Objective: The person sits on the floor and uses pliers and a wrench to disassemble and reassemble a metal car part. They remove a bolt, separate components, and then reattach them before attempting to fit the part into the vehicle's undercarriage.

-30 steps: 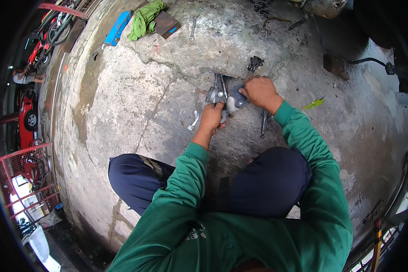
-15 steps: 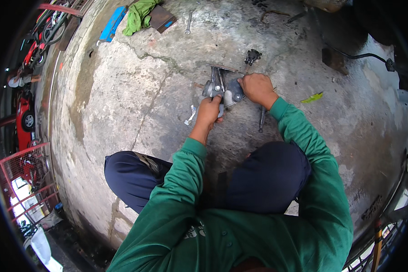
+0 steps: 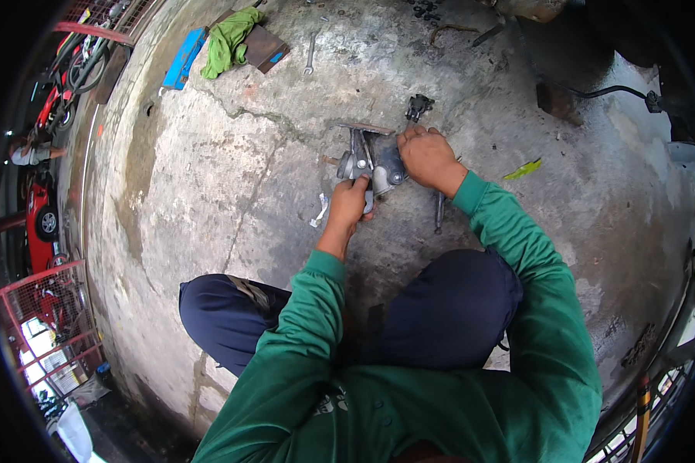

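A grey metal assembly (image 3: pixel 361 160) with round bolt heads and a rounded housing (image 3: pixel 394 168) rests on the concrete floor in front of my knees. My left hand (image 3: pixel 349 202) is closed round its lower end, thumb on top. At the housing's right side is my right hand (image 3: pixel 431 157), its fingers curled; what they grip is hidden. Just beyond those fingers lies a black metal part (image 3: pixel 419 106) with a short shaft pointing toward them. A flat metal bar (image 3: pixel 367 128) lies across the assembly's far end. Below my right hand a dark rod-like tool (image 3: pixel 439 214) shows partly.
A combination wrench (image 3: pixel 310 54) lies farther off. Beside it are a green cloth (image 3: pixel 230 40), a blue metal tray (image 3: pixel 184 59) and a dark box (image 3: pixel 267 49). A white scrap (image 3: pixel 320 210) lies left of my left hand, a yellow-green leaf (image 3: pixel 523 170) to the right.
My right hand has turned slightly, its fingers now higher beside the housing, toward the black part's shaft. My left hand keeps its hold. The whole view has shifted slightly.
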Motion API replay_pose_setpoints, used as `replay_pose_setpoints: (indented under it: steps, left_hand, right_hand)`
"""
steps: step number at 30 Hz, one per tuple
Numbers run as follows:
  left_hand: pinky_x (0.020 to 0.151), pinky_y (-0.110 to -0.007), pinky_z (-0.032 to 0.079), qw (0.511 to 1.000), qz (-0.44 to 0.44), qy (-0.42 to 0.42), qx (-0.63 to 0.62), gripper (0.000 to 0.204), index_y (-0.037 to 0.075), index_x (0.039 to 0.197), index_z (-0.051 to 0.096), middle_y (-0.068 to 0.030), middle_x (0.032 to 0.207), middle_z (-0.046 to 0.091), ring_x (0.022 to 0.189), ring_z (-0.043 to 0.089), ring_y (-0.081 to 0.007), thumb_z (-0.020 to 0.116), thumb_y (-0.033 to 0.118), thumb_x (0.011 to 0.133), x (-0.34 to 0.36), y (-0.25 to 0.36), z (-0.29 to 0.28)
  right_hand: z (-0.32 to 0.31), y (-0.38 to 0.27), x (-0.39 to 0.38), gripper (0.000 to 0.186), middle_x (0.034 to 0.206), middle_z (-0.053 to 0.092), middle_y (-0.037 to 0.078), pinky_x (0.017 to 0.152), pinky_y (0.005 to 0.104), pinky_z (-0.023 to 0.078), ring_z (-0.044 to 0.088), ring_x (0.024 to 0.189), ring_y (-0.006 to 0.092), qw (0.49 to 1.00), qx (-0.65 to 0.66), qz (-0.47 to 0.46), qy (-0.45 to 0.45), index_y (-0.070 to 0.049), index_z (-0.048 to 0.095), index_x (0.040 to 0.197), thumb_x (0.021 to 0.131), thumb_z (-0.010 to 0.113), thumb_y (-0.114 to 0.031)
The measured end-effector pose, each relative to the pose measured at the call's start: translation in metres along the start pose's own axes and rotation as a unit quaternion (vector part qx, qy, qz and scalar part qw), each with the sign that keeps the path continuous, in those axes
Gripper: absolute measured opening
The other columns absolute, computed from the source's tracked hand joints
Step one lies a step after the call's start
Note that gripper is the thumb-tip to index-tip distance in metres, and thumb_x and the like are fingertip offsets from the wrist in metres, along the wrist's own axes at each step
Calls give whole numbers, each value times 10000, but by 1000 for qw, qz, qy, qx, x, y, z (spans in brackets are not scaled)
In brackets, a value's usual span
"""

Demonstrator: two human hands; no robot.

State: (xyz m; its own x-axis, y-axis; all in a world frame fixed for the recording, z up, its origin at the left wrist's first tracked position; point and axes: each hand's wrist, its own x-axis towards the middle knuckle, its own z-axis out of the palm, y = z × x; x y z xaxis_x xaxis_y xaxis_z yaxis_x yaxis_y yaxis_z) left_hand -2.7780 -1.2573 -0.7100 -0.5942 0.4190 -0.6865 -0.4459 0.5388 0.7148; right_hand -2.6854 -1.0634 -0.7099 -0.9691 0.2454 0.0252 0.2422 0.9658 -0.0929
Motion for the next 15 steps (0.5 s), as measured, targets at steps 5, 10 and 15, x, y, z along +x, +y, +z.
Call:
replay_pose_setpoints:
  steps: [5, 10, 15]
  left_hand:
    - [416, -331, 485, 1000, -8, 9, 4, 391, -34, 1002, 646, -98, 747, 648, 575, 647, -196, 587, 353, 1000, 0, -1, -2]
    - [406, -333, 472, 1000, -9, 3, -6, 365, 2, 970, 642, -75, 739, 632, 568, 632, -177, 600, 364, 993, -1, 1, 0]
    - [451, -333, 495, 999, -38, -14, -35, 369, 3, 992, 651, -74, 763, 643, 605, 642, -172, 601, 369, 993, -9, -1, -3]
  right_hand:
    - [-14, -4, 10, 326, 995, 742, 155, 837, 454, 568, 726, 933, 345, 968, 126, 126, -174, -32, 719, 1013, 954, 612, -334]
    - [-1, 7, 5, 330, 945, 736, 170, 808, 482, 560, 719, 894, 367, 995, 78, 16, -59, -17, 705, 989, 953, 619, -334]
    - [-6, -3, 4, 375, 869, 725, 192, 786, 489, 556, 713, 849, 379, 989, 106, 59, -83, -2, 706, 912, 977, 597, -354]
